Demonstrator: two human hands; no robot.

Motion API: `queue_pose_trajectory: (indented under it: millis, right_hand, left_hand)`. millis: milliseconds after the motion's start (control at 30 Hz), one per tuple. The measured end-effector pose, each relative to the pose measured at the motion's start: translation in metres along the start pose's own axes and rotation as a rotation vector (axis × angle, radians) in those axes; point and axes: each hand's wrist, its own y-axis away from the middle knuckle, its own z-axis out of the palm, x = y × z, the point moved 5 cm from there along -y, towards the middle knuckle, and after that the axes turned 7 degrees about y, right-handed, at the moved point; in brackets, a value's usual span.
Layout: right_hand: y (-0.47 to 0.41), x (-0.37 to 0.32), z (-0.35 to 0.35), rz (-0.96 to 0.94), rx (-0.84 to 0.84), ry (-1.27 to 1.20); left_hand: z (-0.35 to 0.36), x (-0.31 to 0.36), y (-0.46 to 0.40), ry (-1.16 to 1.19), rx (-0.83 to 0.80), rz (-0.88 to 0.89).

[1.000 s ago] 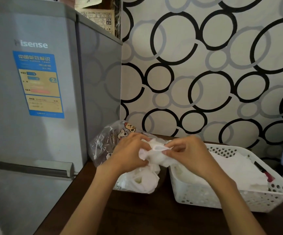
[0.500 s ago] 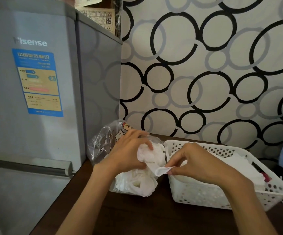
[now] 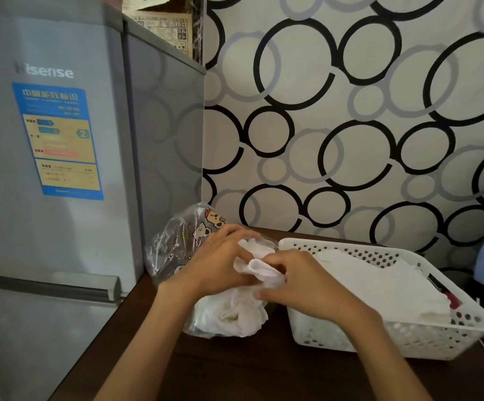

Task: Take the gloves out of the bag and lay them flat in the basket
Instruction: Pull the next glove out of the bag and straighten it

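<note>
A white glove is pinched by the curled fingers of the left hand and the right hand, just above the clear bag. More gloves are seen inside it. The white basket sits at 3 o'clock of the bag, with white gloves laid flat in it.

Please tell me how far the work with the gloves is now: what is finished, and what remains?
Done: white gloves already lie fairly flat in the basket. In hand: the left hand and the right hand both grip one white glove at the mouth of the bag; it is not yet in the basket. Left: more white gloves remain bunched inside the bag.
</note>
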Motion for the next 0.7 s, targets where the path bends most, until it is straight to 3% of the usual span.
queue_pose_trajectory:
  millis: [100, 167, 233, 400, 500, 600, 700]
  right_hand:
    - [-0.006, 0.001, -0.003, 0.092, 0.182, 0.142]
    - [-0.007, -0.003, -0.009, 0.017, 0.305, 0.204]
    - [-0.004, -0.007, -0.011, -0.09, 0.338, 0.162]
    - [0.001, -0.003, -0.016, -0.126, 0.502, 0.027]
    - [0.002, -0.001, -0.023, -0.169, 0.485, 0.021]
    - [0.005, 0.0, -0.031, -0.177, 0.338, 0.023]
    - [0.015, 0.004, -0.055, -0.133, 0.406, -0.058]
  left_hand:
    - [-0.001, 0.0, 0.002, 0.012, -0.037, 0.002]
    - [-0.002, 0.0, 0.003, -0.015, -0.046, 0.016]
    - [-0.006, 0.0, 0.002, -0.058, -0.01, 0.054]
    - [-0.012, -0.004, 0.004, -0.125, -0.01, 0.007]
    - [-0.012, -0.011, 0.006, -0.162, -0.03, -0.065]
    - [-0.008, -0.016, 0.008, -0.171, -0.071, -0.119]
    - [-0.006, -0.018, 0.009, -0.173, -0.081, -0.155]
